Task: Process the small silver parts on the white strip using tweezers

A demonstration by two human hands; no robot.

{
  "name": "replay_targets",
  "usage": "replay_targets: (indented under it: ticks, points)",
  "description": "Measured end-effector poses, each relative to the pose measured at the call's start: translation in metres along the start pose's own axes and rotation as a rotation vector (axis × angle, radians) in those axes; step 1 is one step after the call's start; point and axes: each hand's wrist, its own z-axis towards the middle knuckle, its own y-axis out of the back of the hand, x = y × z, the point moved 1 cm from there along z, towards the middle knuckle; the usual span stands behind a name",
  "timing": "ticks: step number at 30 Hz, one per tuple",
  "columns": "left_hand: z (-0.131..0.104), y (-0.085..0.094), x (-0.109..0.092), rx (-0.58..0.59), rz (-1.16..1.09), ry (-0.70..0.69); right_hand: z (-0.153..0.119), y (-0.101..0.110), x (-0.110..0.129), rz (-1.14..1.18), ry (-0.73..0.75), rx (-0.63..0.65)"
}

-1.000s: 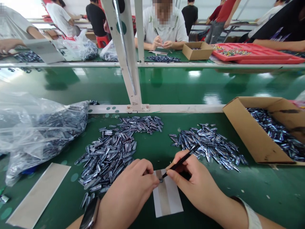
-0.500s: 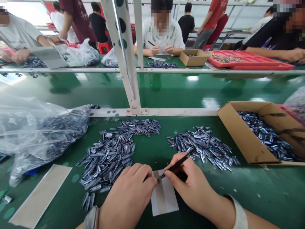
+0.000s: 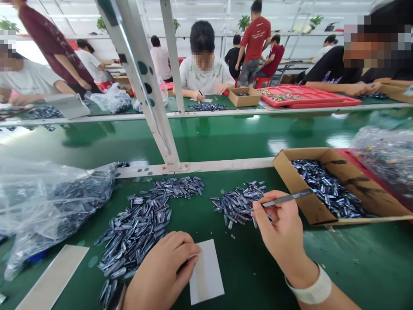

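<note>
The right hand point(image 3: 285, 234) has its fingers wrapped pen-style around slim dark tweezers point(image 3: 287, 197), probably for precision, tips by metallic slivers point(image 3: 231, 207) one o'clock of the white card point(image 3: 212, 273), while the left hand point(image 3: 163, 269), fingers nearly pinched, contents uncertain, covers its eleven-o'clock corner, perhaps steadying it.

Standing here, I see a green bench point(image 3: 245, 275) under the left hand point(image 3: 167, 267). Ahead of it, a slanting white post point(image 3: 155, 120) meets a pale rail point(image 3: 232, 164). Beyond the right hand point(image 3: 284, 232), a glossy green strip point(image 3: 219, 133) catches glare point(image 3: 277, 147); farther off are red stools point(image 3: 262, 82), plants point(image 3: 244, 22) and a white wall point(image 3: 209, 8).
</note>
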Motion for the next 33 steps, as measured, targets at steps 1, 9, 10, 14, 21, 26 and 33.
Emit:
replay_targets:
  ticks: [1,9,10,14,21,26,33]
  points:
    - [0.005,0.003,-0.002,-0.004,0.022,0.010,0.003,0.002,-0.001,-0.011,0.003,-0.018]
    - [0.081,0.015,-0.012,0.054,0.337,-0.025,0.006,0.007,0.001,-0.018,0.077,-0.037]
    - [0.090,0.013,-0.012,0.056,0.357,-0.034,0.007,0.008,0.002,-0.016,0.085,-0.035]
    - [0.114,0.005,-0.009,0.082,0.434,-0.083,0.011,0.010,0.003,-0.023,0.102,-0.028]
    - [0.112,0.002,-0.005,0.117,0.479,-0.163,0.010,0.012,0.001,-0.017,0.102,-0.014]
    - [0.108,0.002,0.002,0.098,0.445,-0.175,0.009,0.011,0.001,-0.013,0.107,0.011]
    - [0.107,0.001,0.008,0.080,0.370,-0.170,0.010,0.011,0.002,-0.016,0.108,0.020]
